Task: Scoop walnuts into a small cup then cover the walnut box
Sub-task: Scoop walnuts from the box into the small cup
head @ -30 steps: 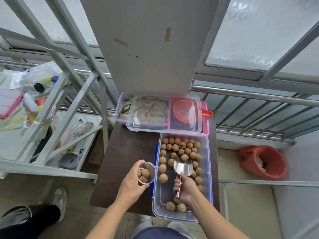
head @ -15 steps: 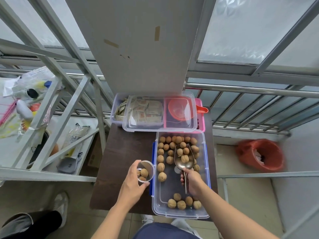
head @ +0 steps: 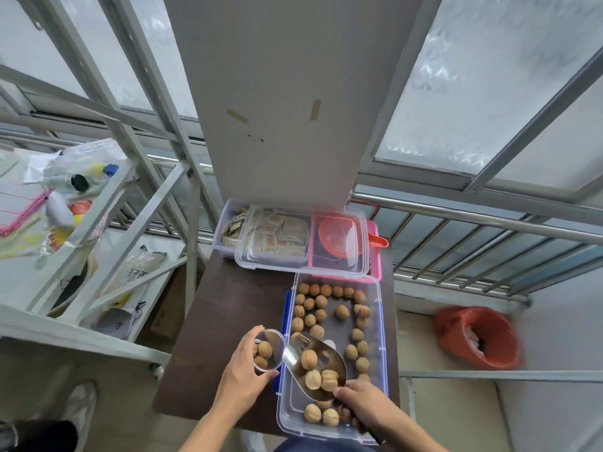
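A clear walnut box (head: 380,327) with blue clips stands open on the dark table (head: 225,324), with several walnuts (head: 315,303) inside. My left hand (head: 243,375) holds a small clear cup (head: 270,352) tilted at the box's left edge; it has walnuts in it. My right hand (head: 363,404) grips the handle of a metal scoop (head: 315,367) that carries three walnuts. The scoop's tip touches the cup's rim. The clear lid (head: 303,243) lies across two boxes behind the walnut box.
Behind are a clear box of packets (head: 230,228) and a pink box with an orange scoop (head: 337,236). A metal rack (head: 98,223) with bags stands left, a railing (head: 473,243) right, an orange bin (head: 478,337) on the floor. Someone's shoe (head: 81,406) shows at lower left.
My right hand lifted the scoop out of the pile with three walnuts and swung it left to the cup's rim. The left hand kept the cup in place.
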Demonstrator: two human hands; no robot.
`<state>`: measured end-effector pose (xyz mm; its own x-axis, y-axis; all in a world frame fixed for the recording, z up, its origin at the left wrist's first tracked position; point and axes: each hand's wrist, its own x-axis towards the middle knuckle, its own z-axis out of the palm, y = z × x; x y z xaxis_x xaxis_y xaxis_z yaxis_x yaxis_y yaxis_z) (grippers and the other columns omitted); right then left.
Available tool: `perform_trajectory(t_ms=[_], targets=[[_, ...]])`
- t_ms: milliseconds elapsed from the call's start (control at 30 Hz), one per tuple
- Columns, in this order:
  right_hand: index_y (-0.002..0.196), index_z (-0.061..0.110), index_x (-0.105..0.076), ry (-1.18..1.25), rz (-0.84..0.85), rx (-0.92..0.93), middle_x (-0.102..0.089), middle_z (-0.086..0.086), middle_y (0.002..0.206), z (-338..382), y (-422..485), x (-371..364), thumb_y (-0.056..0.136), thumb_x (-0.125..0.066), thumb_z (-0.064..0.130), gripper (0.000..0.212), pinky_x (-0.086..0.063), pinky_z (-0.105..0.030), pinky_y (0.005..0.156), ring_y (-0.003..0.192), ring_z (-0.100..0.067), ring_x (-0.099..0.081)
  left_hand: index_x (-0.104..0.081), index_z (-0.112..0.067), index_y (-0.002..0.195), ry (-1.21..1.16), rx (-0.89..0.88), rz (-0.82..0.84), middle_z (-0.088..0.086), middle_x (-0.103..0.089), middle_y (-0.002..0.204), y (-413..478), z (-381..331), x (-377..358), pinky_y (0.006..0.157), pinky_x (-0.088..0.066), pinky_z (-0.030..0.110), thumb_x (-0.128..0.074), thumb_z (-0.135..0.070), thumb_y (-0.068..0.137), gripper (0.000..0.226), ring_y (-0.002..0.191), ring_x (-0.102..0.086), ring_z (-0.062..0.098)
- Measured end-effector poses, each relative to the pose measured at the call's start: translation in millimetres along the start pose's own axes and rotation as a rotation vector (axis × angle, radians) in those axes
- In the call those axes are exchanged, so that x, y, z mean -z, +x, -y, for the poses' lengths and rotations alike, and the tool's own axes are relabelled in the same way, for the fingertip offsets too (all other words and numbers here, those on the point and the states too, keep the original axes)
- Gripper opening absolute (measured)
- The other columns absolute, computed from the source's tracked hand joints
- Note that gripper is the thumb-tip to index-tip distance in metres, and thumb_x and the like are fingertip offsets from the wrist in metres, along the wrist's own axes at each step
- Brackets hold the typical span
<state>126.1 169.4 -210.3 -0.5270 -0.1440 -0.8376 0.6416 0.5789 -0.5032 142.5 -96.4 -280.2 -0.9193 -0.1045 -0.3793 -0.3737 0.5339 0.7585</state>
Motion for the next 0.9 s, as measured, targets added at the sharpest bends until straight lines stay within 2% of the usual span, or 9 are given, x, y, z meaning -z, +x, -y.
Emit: perform_trajectory(t_ms=[133,200,267,367,533,700,800,867,900], targets=[[0.076,0.020,-0.064,-0.278,-0.001,0.081,-0.065,0.006,0.066,24.6,-4.0,-15.4,0.093,-0.051,0.048,0.035,-0.042,-0.021,0.055,0.055,-0.002,-0.054,-0.038,-0.037,0.153,0.004,0.001,0.014,-0.014,-0.055,0.146,0.9,-0.5,4.0,0.110,-0.048,0.026,-0.083,-0.014,0.079,0.090,0.127,-0.058,0.005],[0.087,0.016,-0.068,-0.403,-0.058,0.126,-0.074,0.001,0.087,34.5,-3.3,-23.3,0.092,-0.047,0.054,0.043,-0.048,-0.031,0.071,0.077,-0.010,-0.063,-0.040,-0.035,0.152,0.003,-0.001,0.020,-0.011,-0.057,0.147,1.8,0.4,5.2,0.112,-0.048,0.030,-0.076,-0.005,0.076,0.089,0.127,-0.059,0.007],[0.095,0.018,-0.068,-0.483,-0.117,0.157,-0.074,-0.004,0.099,41.5,-2.8,-27.9,0.091,-0.044,0.057,0.046,-0.051,-0.037,0.078,0.088,-0.019,-0.065,-0.041,-0.036,0.151,-0.001,-0.011,0.019,-0.011,-0.057,0.146,2.3,1.3,5.2,0.111,-0.050,0.033,-0.073,-0.004,0.074,0.090,0.126,-0.060,0.007],[0.093,0.019,-0.063,-0.564,-0.166,0.190,-0.071,-0.007,0.102,46.9,-3.3,-30.6,0.090,-0.040,0.057,0.045,-0.047,-0.039,0.073,0.090,-0.024,-0.064,-0.041,-0.040,0.150,-0.011,-0.035,0.015,-0.016,-0.056,0.145,2.7,2.8,4.1,0.111,-0.050,0.033,-0.080,-0.010,0.076,0.088,0.128,-0.059,0.004],[0.097,0.021,-0.062,-0.635,-0.231,0.176,-0.071,-0.006,0.106,42.9,-5.7,-23.5,0.091,-0.038,0.057,0.043,-0.052,-0.042,0.081,0.094,-0.026,-0.065,-0.039,-0.038,0.152,-0.037,-0.031,0.010,-0.017,-0.056,0.146,2.8,4.1,4.4,0.114,-0.048,0.035,-0.092,-0.023,0.075,0.095,0.132,-0.057,0.006],[0.086,0.021,-0.062,-0.506,-0.221,0.123,-0.068,-0.004,0.096,26.4,-2.6,-3.5,0.093,-0.039,0.056,0.042,-0.049,-0.039,0.078,0.090,-0.023,-0.063,-0.039,-0.042,0.149,-0.016,-0.039,0.009,-0.018,-0.054,0.146,2.0,2.4,5.9,0.114,-0.046,0.030,-0.093,-0.023,0.074,0.095,0.134,-0.054,0.005],[0.092,0.013,-0.067,-0.432,-0.228,0.031,-0.071,-0.008,0.101,5.7,7.4,6.4,0.098,-0.039,0.049,0.046,-0.049,-0.035,0.083,0.096,-0.024,-0.064,-0.039,-0.044,0.147,-0.004,-0.045,0.019,-0.017,-0.054,0.145,3.1,2.3,7.6,0.113,-0.047,0.029,-0.093,-0.022,0.074,0.094,0.132,-0.055,0.005],[0.087,0.013,-0.066,-0.395,-0.180,-0.054,-0.070,-0.004,0.089,-11.7,15.3,9.4,0.100,-0.040,0.046,0.043,-0.049,-0.031,0.082,0.084,-0.019,-0.064,-0.039,-0.044,0.145,0.002,-0.053,0.028,-0.016,-0.055,0.145,4.0,2.0,8.3,0.113,-0.048,0.030,-0.093,-0.022,0.073,0.093,0.131,-0.055,0.005],[0.083,0.015,-0.064,-0.378,-0.129,-0.105,-0.067,-0.001,0.081,-19.1,19.5,8.3,0.100,-0.041,0.046,0.043,-0.050,-0.028,0.076,0.074,-0.016,-0.062,-0.038,-0.045,0.145,0.008,-0.056,0.031,-0.016,-0.055,0.144,4.4,1.7,8.5,0.113,-0.048,0.030,-0.093,-0.022,0.073,0.093,0.131,-0.056,0.005]])
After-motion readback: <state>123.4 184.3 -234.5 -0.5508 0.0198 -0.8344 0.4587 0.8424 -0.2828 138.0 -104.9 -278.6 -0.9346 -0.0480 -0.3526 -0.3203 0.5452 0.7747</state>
